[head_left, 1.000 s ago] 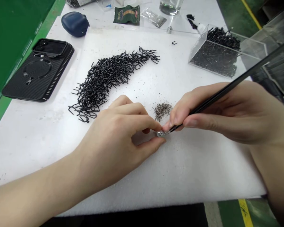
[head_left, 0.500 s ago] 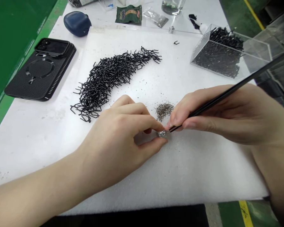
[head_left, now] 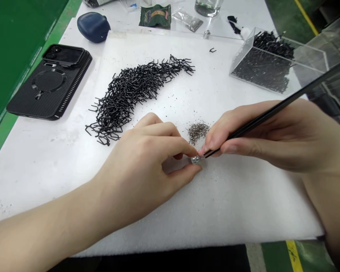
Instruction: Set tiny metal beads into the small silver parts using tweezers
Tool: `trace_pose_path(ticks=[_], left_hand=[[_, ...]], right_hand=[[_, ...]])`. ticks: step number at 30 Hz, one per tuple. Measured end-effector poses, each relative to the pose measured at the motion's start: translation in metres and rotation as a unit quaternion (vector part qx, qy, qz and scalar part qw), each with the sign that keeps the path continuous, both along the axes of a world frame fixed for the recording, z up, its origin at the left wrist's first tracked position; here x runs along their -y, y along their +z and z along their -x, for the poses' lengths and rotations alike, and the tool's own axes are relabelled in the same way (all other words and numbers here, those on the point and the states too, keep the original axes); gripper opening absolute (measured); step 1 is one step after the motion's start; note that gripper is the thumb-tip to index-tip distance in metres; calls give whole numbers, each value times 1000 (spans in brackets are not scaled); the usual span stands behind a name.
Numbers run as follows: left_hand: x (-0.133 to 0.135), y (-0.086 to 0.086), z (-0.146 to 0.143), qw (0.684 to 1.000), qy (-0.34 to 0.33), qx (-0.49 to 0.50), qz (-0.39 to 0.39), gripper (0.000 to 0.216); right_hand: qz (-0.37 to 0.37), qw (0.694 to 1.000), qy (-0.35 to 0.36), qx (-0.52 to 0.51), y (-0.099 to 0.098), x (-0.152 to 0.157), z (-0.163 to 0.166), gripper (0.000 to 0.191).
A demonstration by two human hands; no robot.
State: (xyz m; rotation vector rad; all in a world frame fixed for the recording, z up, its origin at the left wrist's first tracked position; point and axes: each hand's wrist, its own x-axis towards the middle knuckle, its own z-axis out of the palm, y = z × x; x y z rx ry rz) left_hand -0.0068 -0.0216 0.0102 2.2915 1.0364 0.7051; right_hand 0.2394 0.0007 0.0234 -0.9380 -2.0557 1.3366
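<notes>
1. White foam-like sheet (head_left: 243, 206): laid over the white table (head_left: 25, 162).
2. Thin black forked pieces (head_left: 138, 85): heaped beyond the left hand (head_left: 150, 155).
3. Left hand: thumb and forefinger pinching a small silvery metal part (head_left: 195, 160).
4. Right hand (head_left: 266, 139): gripping slim black tweezers (head_left: 268, 114) (tips at the part; contact unclear).

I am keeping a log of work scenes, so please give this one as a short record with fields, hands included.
Left hand: metal part between thumb and finger
Right hand: black tweezers, tips at the metal part; contact unclear
Just beyond hands: tiny bits, in a small pile
Farther: black forked pieces, heaped
Far left: phone
Far right: clear box of black pieces
</notes>
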Motion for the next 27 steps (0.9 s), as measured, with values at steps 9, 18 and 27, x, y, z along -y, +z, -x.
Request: trace_pose_path(ticks=[9, 18, 27], left_hand=[[1, -1, -1, 1000, 3, 1, 2, 10], [0, -1, 0, 1000, 2, 4, 4, 9], [0, 0, 0, 1000, 0, 8, 8, 9]], right_hand=[[14, 1000, -6, 3, 1, 1, -2, 7], [7, 1000, 0, 6, -3, 0, -5, 12], [10, 1000, 0, 9, -2, 1, -6, 13]])
